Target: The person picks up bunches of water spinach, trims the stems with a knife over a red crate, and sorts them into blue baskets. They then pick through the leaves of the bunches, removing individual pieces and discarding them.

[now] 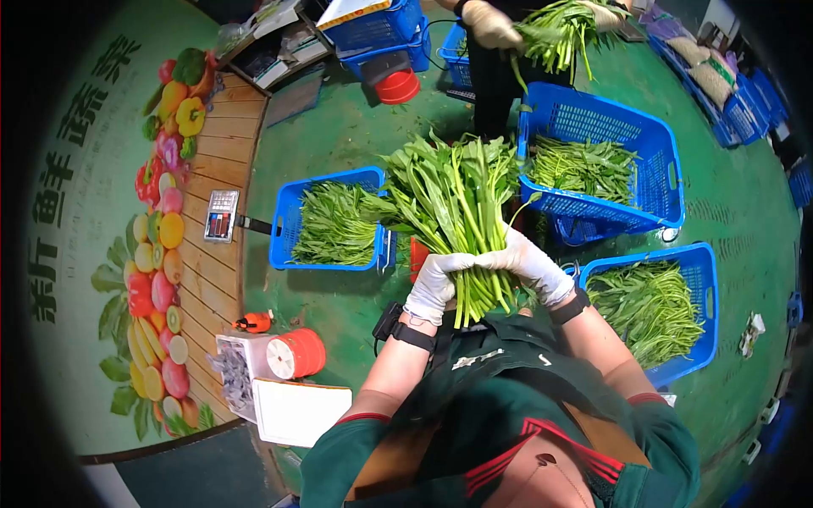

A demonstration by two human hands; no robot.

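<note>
In the middle of the head view I hold up a big bunch of water spinach (453,190), leaves pointing away and cut stem ends towards my apron. My gloved left hand (434,288) is closed round the lower stems from the left. From the right, my right hand (532,264), also in a white glove, grips the same stems. The leafy tops reach close to a blue basket (284,222) of greens on the left and a larger blue crate (597,203) of greens on the right. My fingers are partly hidden behind the stems.
Another blue crate (713,292) of greens stands at my right. Across from me, a co-worker's gloved hand (494,27) is beside another bunch (566,34). A scale (222,216), red bucket (301,353) and white box lid (302,412) are on the left.
</note>
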